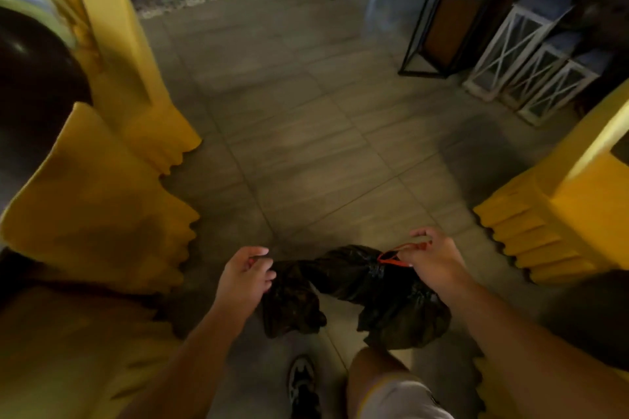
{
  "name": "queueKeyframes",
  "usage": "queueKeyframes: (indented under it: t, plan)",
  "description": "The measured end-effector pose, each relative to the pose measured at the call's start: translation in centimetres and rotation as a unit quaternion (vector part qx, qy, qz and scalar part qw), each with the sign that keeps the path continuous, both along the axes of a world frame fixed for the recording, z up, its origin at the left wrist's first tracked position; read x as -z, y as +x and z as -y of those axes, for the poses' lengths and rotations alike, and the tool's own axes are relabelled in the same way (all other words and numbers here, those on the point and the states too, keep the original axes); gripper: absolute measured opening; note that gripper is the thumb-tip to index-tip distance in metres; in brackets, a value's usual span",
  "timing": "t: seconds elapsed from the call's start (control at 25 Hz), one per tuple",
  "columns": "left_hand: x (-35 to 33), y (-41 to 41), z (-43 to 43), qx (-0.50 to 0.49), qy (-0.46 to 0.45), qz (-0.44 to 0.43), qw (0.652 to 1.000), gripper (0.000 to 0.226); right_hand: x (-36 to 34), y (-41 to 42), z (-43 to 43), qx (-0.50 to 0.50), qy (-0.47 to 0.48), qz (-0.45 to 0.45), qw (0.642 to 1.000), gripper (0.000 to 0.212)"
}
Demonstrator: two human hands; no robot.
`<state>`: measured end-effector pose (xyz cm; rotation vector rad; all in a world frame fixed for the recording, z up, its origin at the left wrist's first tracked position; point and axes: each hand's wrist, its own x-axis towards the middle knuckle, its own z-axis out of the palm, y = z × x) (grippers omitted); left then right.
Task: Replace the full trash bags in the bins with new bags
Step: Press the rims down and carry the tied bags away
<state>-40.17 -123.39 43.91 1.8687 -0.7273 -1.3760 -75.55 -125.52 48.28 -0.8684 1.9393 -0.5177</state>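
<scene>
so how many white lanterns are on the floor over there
3, in a row at upper right: the tallest lantern beside the black frame, the middle lantern, the shortest lantern. Others may hide behind them.

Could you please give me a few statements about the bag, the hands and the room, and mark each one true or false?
1. The left hand and the right hand both hold the black trash bag. True.
2. The bag's drawstring is blue. False: it is red, and the right hand pinches it.
3. The bag sits inside a bin. False: it hangs between the two hands above the tiled floor, and no bin shows.
4. Yellow chair covers show on both sides of the view. True.
5. White lanterns stand on the floor at the far right. True.
</scene>
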Motion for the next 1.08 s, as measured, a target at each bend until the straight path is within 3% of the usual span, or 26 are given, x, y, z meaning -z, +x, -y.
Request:
queueKeyframes:
  t: [0.2, 0.36, 0.56, 0.76, 1.08]
  plan:
    - [0.2, -1.6, 13.1, 0.101, -0.025, 0.121, 0.987, 0.015, 0.5, -2.9, 11.5, -0.047, -0.019, -0.092, 0.994, 0.016]
    - [0.1, -3.4, 23.7, 0.098, -0.023, 0.208, 0.973, 0.021, 0.9, -5.0, 21.1, -0.118, -0.014, -0.157, 0.98, 0.026]
    - [-1.6, -5.4, 37.3, 0.066, 0.004, 0.211, 0.975, 0.019, 0.2, -7.1, 33.6, -0.131, -0.004, -0.182, 0.975, 0.03]
    - [-3.2, -6.3, 49.8, 0.102, -0.015, 0.203, 0.974, 0.016, 0.1, -9.3, 46.6, -0.101, 0.002, -0.124, 0.987, 0.022]
    - [-0.8, -4.4, 70.9, 0.091, -0.026, 0.166, 0.982, 0.009, 0.9, -8.4, 68.7, -0.075, -0.016, -0.171, 0.982, 0.021]
